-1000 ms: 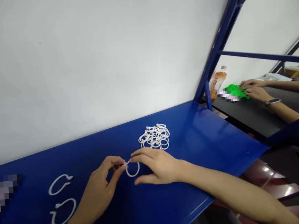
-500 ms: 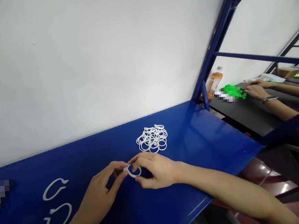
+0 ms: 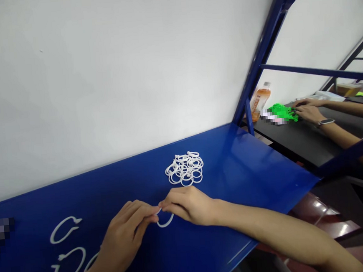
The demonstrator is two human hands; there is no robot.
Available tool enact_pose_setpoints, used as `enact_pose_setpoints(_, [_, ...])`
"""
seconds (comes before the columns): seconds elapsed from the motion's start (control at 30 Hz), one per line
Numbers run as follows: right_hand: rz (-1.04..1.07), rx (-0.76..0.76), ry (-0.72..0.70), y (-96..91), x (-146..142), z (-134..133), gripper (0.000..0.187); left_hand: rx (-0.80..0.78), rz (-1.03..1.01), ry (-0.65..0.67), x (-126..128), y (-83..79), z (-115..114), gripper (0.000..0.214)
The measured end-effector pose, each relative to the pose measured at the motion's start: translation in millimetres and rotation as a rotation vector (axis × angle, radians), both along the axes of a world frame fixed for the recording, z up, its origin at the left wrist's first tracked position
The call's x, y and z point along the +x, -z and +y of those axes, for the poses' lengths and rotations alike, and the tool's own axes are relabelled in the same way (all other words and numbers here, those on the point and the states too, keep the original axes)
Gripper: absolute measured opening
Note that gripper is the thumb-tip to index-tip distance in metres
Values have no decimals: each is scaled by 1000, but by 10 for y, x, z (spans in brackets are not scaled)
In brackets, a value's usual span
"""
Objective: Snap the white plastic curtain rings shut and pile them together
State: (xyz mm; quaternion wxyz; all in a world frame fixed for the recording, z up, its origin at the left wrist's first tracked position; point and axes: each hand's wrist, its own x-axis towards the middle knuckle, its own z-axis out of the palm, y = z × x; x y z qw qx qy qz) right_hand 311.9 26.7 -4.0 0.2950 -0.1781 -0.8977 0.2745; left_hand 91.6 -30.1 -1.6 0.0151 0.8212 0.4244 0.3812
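Observation:
A white plastic snap ring [image 3: 166, 225] is pinched between both hands above the blue table. My left hand [image 3: 125, 226] grips its left side with thumb and fingers. My right hand [image 3: 191, 206] pinches its upper part, the fingertips of both hands nearly meeting; they hide the ring's joint. Just beyond my right hand lies a pile of closed white rings [image 3: 186, 169]. To the left, an opened ring [image 3: 53, 236] and a second opened ring [image 3: 84, 261] lie flat with their ends apart. Part of another white ring [image 3: 90, 262] shows behind my left wrist.
The blue table [image 3: 233, 161] meets a white wall [image 3: 132, 72] at the back. A blue metal post [image 3: 257, 58] rises at its right corner. Beyond it, another person's hands [image 3: 308, 111] work at a black table beside green pieces [image 3: 282, 112] and a bottle [image 3: 259, 102].
My right fingers have closed from a loose grasp around the ring to a pinch at its top beside my left fingertips. Part of a third ring has come into view by my left wrist.

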Motion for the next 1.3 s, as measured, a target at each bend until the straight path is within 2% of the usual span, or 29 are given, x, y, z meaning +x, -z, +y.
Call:
enact_pose_setpoints(0.3, [-54,21,-114,-20,21,-21,22,-24,23,69,1,61,-16,25])
enact_pose_setpoints(0.47, [-93,63,-71,-40,20,2,27,-174,-63,-4,-26,40,-2,26])
enact_pose_setpoints(0.63, [-94,167,-29,-130,92,58,30,-494,-159,-222,-107,-65,45,32])
enact_pose_setpoints(0.77, [-113,248,-100,-150,95,50,26,-681,-162,-191,-153,-99,78,39])
enact_pose_setpoints(0.87, [-140,360,-130,-149,22,-20,25,-715,-166,-124,-167,-83,91,39])
enact_pose_setpoints(0.97, [-219,513,-145,-174,-31,-45,27,-640,-140,-144,-255,-74,102,40])
enact_pose_setpoints(1.03, [-271,570,-71,-217,-16,38,29,-574,-82,-198,-407,-83,106,46])
enact_pose_setpoints(1.1, [-303,561,103,-272,32,215,29,-557,3,-231,-623,-100,98,46])
enact_pose_setpoints(1.2, [-378,507,313,-332,91,562,22,-645,102,-212,-940,-113,67,49])
enact_pose_setpoints(1.3, [-492,486,361,-325,75,832,22,-727,170,-144,-1061,-88,45,39])
